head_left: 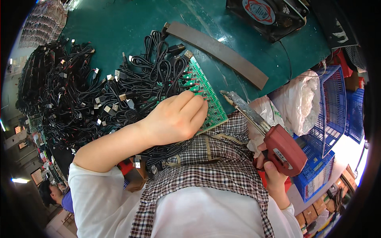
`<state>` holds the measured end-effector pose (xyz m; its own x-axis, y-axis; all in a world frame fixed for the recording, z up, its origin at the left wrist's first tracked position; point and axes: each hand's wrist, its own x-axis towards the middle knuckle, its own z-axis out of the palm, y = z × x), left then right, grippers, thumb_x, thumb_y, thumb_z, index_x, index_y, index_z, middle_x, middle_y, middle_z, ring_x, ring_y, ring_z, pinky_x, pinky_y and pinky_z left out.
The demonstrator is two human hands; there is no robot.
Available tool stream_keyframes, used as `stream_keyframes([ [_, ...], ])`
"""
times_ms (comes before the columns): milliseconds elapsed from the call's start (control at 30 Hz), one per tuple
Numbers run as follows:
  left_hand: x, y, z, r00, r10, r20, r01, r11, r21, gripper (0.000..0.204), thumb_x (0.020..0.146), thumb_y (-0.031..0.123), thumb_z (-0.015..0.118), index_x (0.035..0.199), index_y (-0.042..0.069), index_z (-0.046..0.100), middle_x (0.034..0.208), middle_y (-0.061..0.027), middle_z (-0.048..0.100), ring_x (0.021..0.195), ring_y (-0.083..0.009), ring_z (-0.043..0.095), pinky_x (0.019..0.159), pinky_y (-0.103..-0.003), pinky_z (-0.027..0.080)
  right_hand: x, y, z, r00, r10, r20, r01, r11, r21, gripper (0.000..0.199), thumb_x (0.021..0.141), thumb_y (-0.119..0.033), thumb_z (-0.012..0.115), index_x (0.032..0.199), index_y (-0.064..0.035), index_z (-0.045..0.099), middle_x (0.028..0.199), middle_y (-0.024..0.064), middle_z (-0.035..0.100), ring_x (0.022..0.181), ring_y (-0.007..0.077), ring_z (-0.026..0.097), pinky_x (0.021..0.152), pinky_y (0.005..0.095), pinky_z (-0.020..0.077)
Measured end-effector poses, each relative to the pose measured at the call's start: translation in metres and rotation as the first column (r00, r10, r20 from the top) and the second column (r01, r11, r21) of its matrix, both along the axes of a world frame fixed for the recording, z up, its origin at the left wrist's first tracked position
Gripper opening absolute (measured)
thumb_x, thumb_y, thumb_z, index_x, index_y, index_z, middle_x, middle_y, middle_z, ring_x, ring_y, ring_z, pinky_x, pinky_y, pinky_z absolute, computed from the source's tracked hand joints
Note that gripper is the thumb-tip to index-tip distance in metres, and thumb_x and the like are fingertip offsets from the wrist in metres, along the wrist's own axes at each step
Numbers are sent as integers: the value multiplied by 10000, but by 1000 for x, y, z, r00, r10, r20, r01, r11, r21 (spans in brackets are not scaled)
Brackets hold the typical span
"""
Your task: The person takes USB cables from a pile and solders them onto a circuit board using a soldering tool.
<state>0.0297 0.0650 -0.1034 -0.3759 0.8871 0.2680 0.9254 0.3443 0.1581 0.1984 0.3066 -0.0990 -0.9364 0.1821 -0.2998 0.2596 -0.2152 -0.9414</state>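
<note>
My left hand [178, 118] rests over the near part of a green circuit board panel [214, 104], its fingers curled closed at the board. What they pinch, if anything, is hidden beneath them. Thin red wire ends lie along the board beside my fingertips, leading to black USB cables [137, 79] bundled on its left. In my right hand [274, 174] is a red soldering gun [283, 150], gripped by its handle. The gun's metal tip points up and left, just right of the board and apart from it.
A dark curved bar [218, 51] lies beyond the board on the green table [119, 20]. At the far right stands a black fan [268, 18]. A large cable heap [55, 87] fills the left side. Plastic bags [303, 103] and blue baskets [333, 107] are at the right.
</note>
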Motion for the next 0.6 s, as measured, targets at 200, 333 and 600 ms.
stream_keyframes([
  [200,-1,3,3,1000,-1,30,0,1000,29,300,591,27,615,876,-65,611,847,-122,560,710,-219,566,563,-270,500,0,2,0,999,35,11,-35,999,0,642,763,-238,707,1240,58,394,1017,199,577,546,154,508,478,236,407],
  [333,1,0,2,999,6,-53,-4,999,38,295,592,30,613,872,-63,614,847,-123,574,739,-231,581,587,-273,510,-2,4,-1,995,51,-85,-63,988,-142,512,775,-31,656,1227,68,436,1074,204,574,668,140,550,571,239,457],
  [600,2,2,-1,997,-46,-61,49,998,48,280,591,45,615,855,-48,621,845,-120,589,736,-228,592,606,-276,519,-1,3,0,996,53,-73,-63,989,-135,508,782,-54,661,1225,65,440,1078,205,574,667,138,550,572,235,458],
])
